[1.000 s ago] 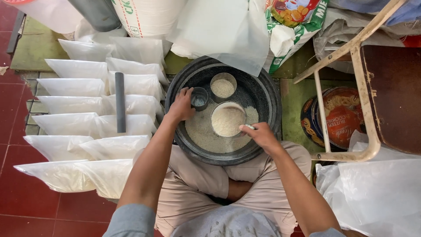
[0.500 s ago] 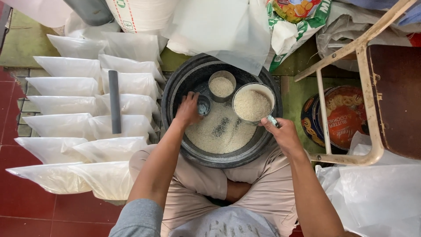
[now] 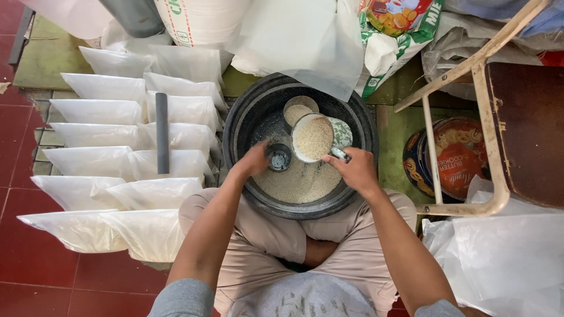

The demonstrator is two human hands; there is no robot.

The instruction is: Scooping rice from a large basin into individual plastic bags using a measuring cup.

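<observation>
I sit cross-legged on the floor with a large black basin of white rice in front of my knees. My right hand grips the handle of a mug heaped with rice and holds it over the basin. My left hand rests inside the basin, its fingers on a small dark cup that stands on the rice. A small round bowl with some rice sits at the basin's far side.
Several filled clear plastic bags of rice lie in rows on the left, a dark bar across them. Large sacks stand behind the basin. A round biscuit tin, a wooden chair frame and plastic sheets are on the right.
My right hand has lifted the rice-filled mug from the middle of the basin, swung it right, then brought it back toward the centre. My left hand moved to the small dark cup.
</observation>
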